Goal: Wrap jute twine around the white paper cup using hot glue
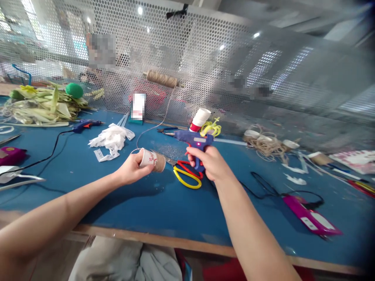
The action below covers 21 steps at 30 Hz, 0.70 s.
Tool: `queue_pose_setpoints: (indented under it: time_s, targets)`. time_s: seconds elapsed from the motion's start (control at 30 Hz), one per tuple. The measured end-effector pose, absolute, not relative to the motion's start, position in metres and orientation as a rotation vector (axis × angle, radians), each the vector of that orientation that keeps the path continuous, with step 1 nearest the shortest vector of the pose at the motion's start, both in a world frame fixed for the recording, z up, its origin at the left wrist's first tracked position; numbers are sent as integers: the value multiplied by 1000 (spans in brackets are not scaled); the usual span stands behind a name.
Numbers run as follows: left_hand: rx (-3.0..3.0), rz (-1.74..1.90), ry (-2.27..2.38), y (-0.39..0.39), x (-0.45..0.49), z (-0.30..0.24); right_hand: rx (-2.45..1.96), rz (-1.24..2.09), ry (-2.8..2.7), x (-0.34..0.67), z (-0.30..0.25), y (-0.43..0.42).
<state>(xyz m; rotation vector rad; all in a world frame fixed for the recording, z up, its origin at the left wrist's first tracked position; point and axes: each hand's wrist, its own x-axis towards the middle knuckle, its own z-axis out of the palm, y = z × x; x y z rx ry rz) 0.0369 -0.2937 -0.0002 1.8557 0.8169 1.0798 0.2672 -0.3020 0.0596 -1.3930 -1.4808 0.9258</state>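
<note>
- While the left hand [131, 168] holds it just left of the frame's centre, a paper cup [150, 159] lies on its side in the air above the tabletop [146, 207], its printed white half toward the palm and its outer half wrapped in brown twine.
- The left fingers [137, 158] are clenched around the cup's white end.
- A thin twine strand [164, 117] runs from the cup up to a spool [162, 79] mounted on the perforated metal screen [205, 58] at the top centre.
- Just right of the cup, the right hand [211, 163] grips the handle of a blue glue gun [193, 139]; its fingers [193, 156] are closed tight on the grip, and the nozzle points left, above and apart from the cup.
- Scissors [187, 175] with yellow and red handles lie on the tabletop between and below the two hands.
- Behind the gun stand a red-and-white cup [200, 118] and a curl of yellow strips [211, 127].
- Left of centre lies a heap of white strips [112, 139], with a second glue gun [86, 125] beside it.
- A pile of pale green leaves [41, 103] and a green ball [74, 90] fill the upper left.
- At right are a tangle of twine [265, 144] and, lower down, a magenta box [310, 220] with a black cable [263, 189].
</note>
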Motion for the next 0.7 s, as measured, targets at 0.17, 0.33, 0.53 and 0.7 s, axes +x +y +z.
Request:
queue_pose_setpoints:
  time_s: [0.17, 0.33, 0.53, 0.7]
  targets:
    - [2125, 1163, 811, -288, 34, 0, -1383, 926, -1597, 249, 52, -333]
    - [2211, 1170, 795, -284, 32, 0, -1529, 876, -1682, 244, 58, -339]
    - [2270, 1217, 722, -283, 32, 0, -1571, 726, -1728, 242, 60, -343]
    - [2312, 1210, 700, -283, 32, 3, -1562, 660, -1784, 243, 57, -342]
